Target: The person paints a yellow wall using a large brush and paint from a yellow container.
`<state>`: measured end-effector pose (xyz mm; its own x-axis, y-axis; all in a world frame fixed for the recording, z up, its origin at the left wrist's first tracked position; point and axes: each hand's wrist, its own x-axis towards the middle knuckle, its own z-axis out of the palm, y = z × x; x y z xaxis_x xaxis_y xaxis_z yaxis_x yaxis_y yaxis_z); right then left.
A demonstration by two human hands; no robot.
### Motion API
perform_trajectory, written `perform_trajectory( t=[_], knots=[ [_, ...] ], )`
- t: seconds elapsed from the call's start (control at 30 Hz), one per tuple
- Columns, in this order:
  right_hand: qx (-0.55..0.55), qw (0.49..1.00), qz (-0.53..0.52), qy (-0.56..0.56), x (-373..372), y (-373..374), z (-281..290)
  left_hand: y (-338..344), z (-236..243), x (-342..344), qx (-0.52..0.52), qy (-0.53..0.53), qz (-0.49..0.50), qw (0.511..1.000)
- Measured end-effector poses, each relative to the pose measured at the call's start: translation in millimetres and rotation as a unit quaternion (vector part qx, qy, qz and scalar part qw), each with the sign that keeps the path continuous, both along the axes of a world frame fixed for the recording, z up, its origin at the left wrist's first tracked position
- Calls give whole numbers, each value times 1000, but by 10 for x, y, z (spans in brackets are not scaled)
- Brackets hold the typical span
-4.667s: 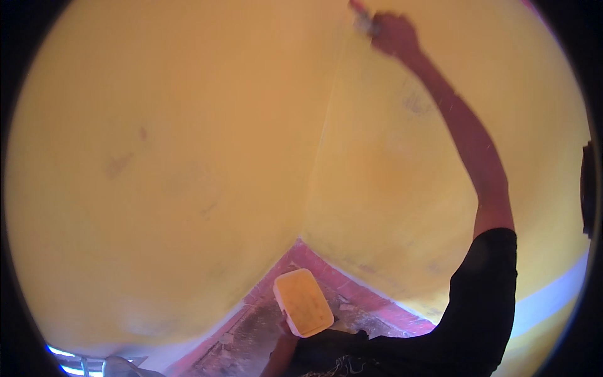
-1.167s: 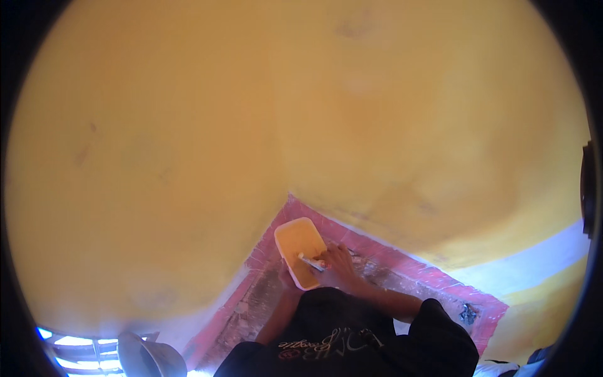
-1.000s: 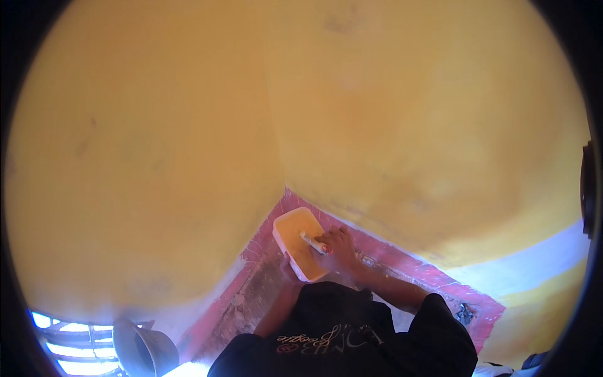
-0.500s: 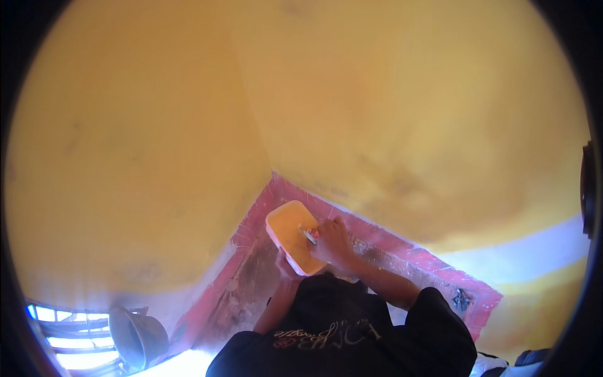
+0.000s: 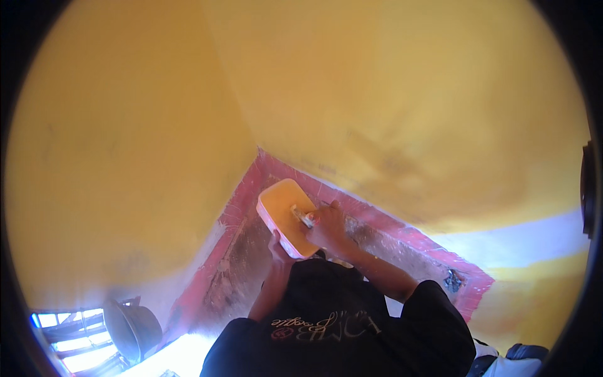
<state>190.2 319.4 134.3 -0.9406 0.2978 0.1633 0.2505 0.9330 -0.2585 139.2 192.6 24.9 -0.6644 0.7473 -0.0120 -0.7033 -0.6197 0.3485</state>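
Note:
My left hand grips the near left side of a rectangular plastic tub with rounded corners. The tub tilts, and yellow-orange paint shows inside it. Closed around a small paintbrush, my right hand is over the tub's right side. The brush's pale end reaches into the tub over the paint; whether its tip touches the paint is hard to tell. Part of the left fingers is hidden by the tub.
Yellow walls meet in a corner beyond the tub, above a pink painted border. A grey bucket stands at lower left beside a barred window. Dark and white items lie at lower right. A dark object is at the right edge.
The view has shifted, so the wall corner, tub and both hands appear higher and slightly further left. Both hands keep their hold on the tub and the paintbrush.

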Motion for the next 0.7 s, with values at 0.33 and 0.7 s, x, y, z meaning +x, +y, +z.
perform_trajectory(
  t=[0.33,0.7],
  knots=[
    [-69,984,16,162,70,232,562,86,175,-100,64,-21,19,998],
    [-47,997,-29,-51,-169,98,3,135,28,13,15,-121,8,992]
  ],
)
